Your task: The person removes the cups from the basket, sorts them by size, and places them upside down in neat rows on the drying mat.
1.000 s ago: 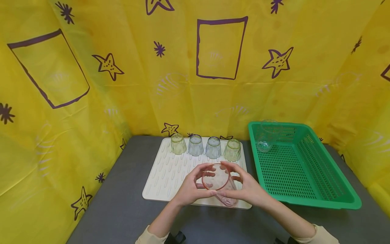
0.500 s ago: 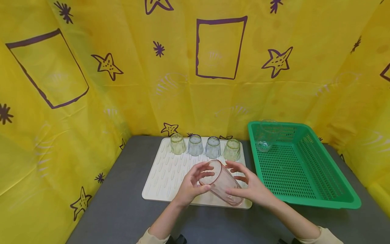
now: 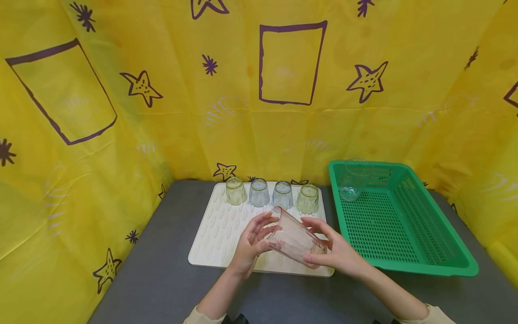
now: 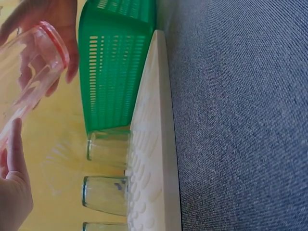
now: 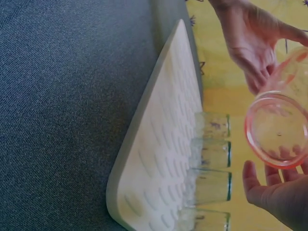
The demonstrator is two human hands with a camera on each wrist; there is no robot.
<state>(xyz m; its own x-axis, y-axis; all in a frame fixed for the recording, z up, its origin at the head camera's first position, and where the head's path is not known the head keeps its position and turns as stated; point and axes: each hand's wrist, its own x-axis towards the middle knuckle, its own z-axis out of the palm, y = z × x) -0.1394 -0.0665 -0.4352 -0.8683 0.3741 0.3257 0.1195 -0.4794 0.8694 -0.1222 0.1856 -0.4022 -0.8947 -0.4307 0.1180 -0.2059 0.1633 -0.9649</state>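
A transparent pink drinking glass (image 3: pixel 294 238) is held tilted above the front part of the white drying mat (image 3: pixel 218 234). Its mouth faces left and its base points down to the right. My left hand (image 3: pixel 248 245) holds the mouth end, fingers behind and thumb in front. Around the base end curl the thumb and fingers of my right hand (image 3: pixel 340 252). The right wrist view shows the round base of the pink glass (image 5: pixel 278 130) near the right fingers. Behind the hands, a row of upturned tumblers, two greenish (image 3: pixel 309 199) and two bluish (image 3: pixel 259 193), stands along the mat's back edge.
A green perforated basket (image 3: pixel 413 267) stands to the right of the mat. One clear glass (image 3: pixel 351 184) is upright in its back left corner. Grey cloth (image 3: pixel 149 265) covers the table, and a yellow patterned curtain (image 3: pixel 234 135) hangs behind and at both sides.
The pink glass has turned from its mouth facing up toward me to lying more sideways, mouth left. My right hand has shifted down toward its base; the left stays at the mouth end.
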